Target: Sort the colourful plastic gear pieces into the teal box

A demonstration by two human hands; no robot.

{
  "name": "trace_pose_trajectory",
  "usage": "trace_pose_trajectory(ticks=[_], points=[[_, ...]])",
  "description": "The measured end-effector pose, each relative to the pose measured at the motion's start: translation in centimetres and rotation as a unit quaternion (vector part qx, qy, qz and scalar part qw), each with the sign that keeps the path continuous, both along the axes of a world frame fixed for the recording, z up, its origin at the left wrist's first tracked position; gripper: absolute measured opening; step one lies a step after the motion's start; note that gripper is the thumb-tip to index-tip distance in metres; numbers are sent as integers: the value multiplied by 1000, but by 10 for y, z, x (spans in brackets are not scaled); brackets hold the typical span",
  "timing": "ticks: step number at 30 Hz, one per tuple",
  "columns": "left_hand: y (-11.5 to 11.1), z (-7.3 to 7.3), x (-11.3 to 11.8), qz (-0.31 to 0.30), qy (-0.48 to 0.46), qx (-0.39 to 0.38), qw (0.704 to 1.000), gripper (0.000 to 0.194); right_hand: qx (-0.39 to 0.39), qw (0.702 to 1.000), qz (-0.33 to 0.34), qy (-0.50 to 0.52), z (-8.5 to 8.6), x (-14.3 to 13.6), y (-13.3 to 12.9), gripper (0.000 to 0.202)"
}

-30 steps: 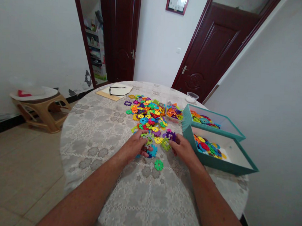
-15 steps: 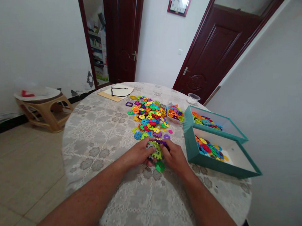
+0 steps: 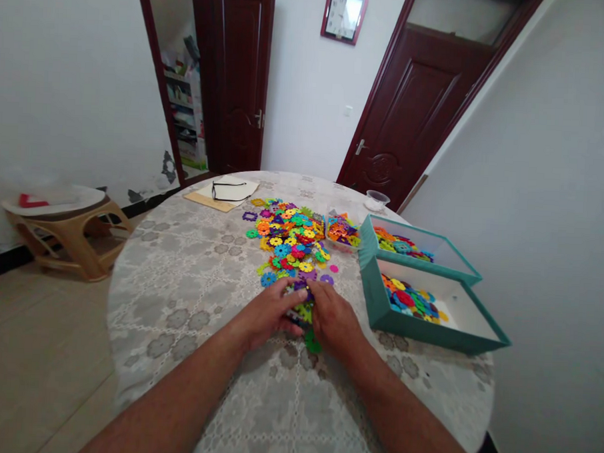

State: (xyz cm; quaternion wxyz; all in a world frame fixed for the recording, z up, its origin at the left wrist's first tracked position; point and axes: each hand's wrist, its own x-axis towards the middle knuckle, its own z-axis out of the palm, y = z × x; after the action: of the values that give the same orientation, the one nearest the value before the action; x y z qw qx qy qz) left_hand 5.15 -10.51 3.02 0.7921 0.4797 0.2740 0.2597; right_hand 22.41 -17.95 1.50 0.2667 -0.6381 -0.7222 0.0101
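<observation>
Left hand [image 3: 271, 310] and right hand [image 3: 331, 316], drawn together, grip purple and yellow-green toothed pieces [image 3: 305, 312] between the near edge of the desk [image 3: 254, 411] and a multicoloured pile [image 3: 291, 237]. A green disc [image 3: 313, 342] lies just nearside of the held pieces. Teal boxes [image 3: 427, 331] stand toward the right edge; spectacles [image 3: 223, 200] rest on papers [image 3: 234, 191], far left.

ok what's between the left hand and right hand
In the head view, lime green and purple pieces show between the left hand and right hand.
</observation>
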Motion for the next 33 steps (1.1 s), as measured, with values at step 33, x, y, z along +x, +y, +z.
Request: trace_pose_trajectory(ticks=[33], points=[[-10, 10, -8, -123, 106, 245, 956, 85, -271, 877, 47, 394, 48, 1, -10, 26]])
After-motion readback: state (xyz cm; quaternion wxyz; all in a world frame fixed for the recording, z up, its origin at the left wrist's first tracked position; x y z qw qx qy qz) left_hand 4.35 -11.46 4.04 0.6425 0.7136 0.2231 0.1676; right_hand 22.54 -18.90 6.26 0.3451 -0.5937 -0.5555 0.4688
